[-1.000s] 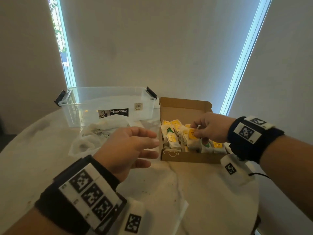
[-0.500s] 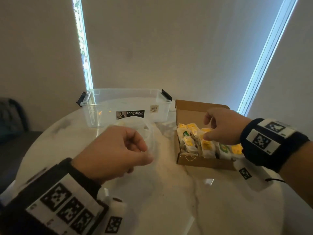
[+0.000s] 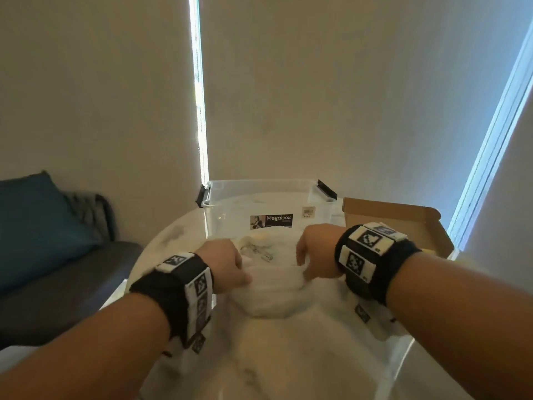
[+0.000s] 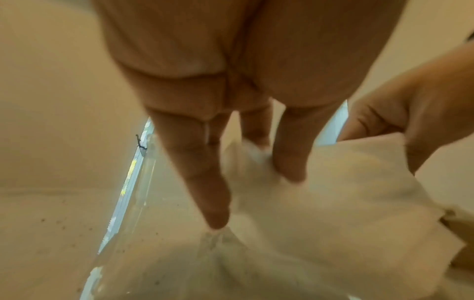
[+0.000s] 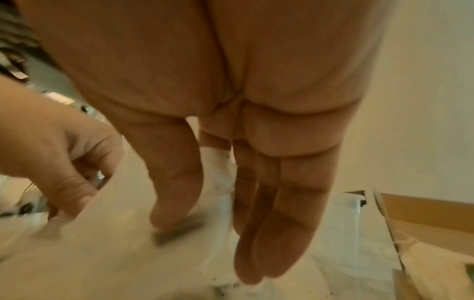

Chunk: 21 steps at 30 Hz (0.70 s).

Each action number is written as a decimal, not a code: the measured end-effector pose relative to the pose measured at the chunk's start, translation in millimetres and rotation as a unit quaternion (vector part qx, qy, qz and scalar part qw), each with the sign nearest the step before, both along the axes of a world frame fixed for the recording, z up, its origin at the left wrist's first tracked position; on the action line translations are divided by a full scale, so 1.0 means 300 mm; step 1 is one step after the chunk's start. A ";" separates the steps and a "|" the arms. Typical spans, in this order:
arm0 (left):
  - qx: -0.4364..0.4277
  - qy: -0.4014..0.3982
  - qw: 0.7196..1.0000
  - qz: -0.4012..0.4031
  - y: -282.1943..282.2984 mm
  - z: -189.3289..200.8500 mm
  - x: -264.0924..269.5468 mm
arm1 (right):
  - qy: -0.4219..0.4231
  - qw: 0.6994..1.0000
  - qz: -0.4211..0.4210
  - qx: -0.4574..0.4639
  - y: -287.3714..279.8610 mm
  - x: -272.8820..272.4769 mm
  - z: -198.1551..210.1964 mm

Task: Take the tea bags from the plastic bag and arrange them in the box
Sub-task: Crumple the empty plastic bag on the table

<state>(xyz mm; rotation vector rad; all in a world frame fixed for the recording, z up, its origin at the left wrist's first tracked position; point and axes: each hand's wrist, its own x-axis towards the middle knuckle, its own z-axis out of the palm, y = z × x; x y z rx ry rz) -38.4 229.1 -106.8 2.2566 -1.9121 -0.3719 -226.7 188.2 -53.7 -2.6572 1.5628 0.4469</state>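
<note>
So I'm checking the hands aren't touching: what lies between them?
In the head view, the plastic bag spans the gap between the left hand and right hand; each grips one side.

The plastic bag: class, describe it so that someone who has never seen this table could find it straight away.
Start at the round white table and find the clear tub labelled Megabox at its far side. Directly in front of it lies the plastic bag, between the left hand and right hand. Unlike the rigid tub and the brown cardboard box, it is soft, crumpled and milky white.
</note>
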 end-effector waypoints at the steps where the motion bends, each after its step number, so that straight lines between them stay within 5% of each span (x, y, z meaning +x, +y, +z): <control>1: -0.021 0.035 0.999 0.007 -0.004 -0.004 0.020 | -0.050 0.998 -0.028 0.002 -0.010 -0.012 0.005; 4: -0.084 0.273 0.958 0.002 0.001 -0.013 0.061 | -0.281 0.944 -0.147 0.093 -0.030 -0.057 0.005; 7: -0.131 0.474 0.870 -0.026 0.036 -0.008 0.040 | -0.462 0.851 -0.205 0.143 0.000 -0.071 -0.002; 10: -0.127 0.617 0.775 -0.048 0.054 0.020 -0.016 | -0.548 0.791 -0.217 0.163 0.022 -0.055 -0.014; 13: -0.124 0.704 0.698 -0.041 0.075 0.058 -0.076 | -0.629 0.713 -0.223 0.218 0.047 -0.032 -0.019; 16: -0.124 0.727 0.674 -0.036 0.088 0.085 -0.147 | -0.696 0.610 -0.223 0.305 0.088 -0.017 -0.011; 21: -0.170 0.704 0.687 0.058 0.071 0.084 -0.225 | -0.709 0.651 -0.252 0.094 0.082 -0.054 -0.003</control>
